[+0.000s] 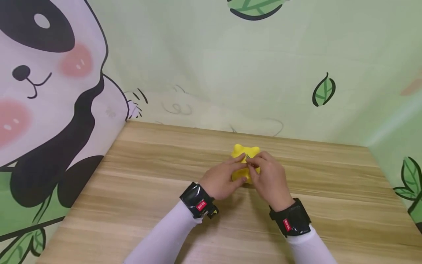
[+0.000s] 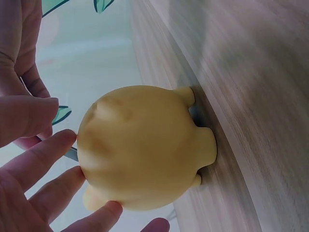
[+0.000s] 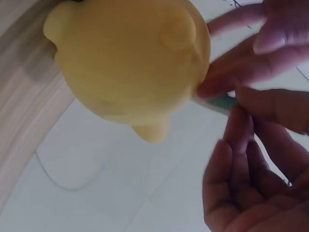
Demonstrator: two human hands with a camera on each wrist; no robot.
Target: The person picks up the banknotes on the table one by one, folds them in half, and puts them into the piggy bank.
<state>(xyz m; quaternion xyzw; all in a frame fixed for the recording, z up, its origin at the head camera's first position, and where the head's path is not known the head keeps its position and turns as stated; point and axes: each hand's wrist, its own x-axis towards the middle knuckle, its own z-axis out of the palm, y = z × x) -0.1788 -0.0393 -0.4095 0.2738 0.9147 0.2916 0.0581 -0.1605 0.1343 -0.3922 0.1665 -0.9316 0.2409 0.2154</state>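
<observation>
A yellow piggy bank (image 1: pixel 243 149) stands upright on short feet on the wooden table, a rounded body with ears. My left hand (image 1: pixel 221 179) rests spread, fairly straight fingertips on its top and near side; the fingers (image 2: pixel 99 215) touch it without wrapping round. Above the top, my right hand (image 1: pixel 271 178) pinches a thin green slip, apparently a folded banknote (image 3: pixel 223 102), between thumb and fingertips. One end of the slip meets the top of the bank, beside the left fingertips. Fingers hide that spot, so I cannot tell how far in it sits.
The wooden table (image 1: pixel 158 161) runs back to a pale green fabric wall (image 1: pixel 204 73) printed with leaves. A printed panda (image 1: pixel 66 91) covers the left side panel. Each wrist wears a black strap (image 1: pixel 293 218) over a white sleeve.
</observation>
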